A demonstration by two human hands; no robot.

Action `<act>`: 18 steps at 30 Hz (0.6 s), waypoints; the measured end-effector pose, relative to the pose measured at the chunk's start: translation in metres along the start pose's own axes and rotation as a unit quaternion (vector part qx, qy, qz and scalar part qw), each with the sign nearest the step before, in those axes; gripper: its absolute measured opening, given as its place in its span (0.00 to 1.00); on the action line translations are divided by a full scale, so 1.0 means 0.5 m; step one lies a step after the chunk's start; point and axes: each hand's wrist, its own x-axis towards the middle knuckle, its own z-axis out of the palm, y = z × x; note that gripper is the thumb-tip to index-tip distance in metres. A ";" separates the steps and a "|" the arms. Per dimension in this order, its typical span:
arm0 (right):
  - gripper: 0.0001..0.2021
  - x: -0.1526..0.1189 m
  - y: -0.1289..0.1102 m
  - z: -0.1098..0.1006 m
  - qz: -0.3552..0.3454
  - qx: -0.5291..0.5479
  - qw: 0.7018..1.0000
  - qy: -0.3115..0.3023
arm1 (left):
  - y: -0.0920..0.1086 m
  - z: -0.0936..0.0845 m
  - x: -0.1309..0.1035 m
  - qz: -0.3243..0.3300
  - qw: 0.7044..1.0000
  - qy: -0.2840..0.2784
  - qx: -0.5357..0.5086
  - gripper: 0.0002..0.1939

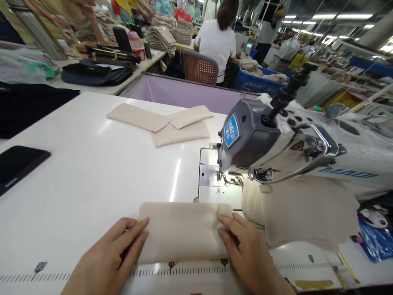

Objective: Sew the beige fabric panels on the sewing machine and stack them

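A beige rectangular fabric piece with rounded far corners is held near the front of the white sewing table. My left hand pinches its left edge between thumb and fingers. At the right edge, my right hand grips it the same way, fingertips lying on the cloth. Just beyond the fabric is the sewing machine, its needle area and metal plate lit by a small lamp. More beige fabric panels lie under the machine arm, to the right of my right hand.
Folded beige strips lie farther back on the table. A dark phone is at the left edge. A printed ruler scale runs along the front. Behind are a seated person, a chair and a blue crate.
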 end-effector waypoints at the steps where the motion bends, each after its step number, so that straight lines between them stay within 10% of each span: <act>1: 0.14 0.000 0.000 0.000 0.005 0.004 1.000 -0.005 | 0.000 0.000 0.001 0.002 1.000 0.002 0.001 0.17; 18: 0.13 -0.002 -0.008 -0.020 0.106 -0.068 0.990 -0.066 | -0.001 0.007 0.014 0.039 0.991 0.031 0.124 0.27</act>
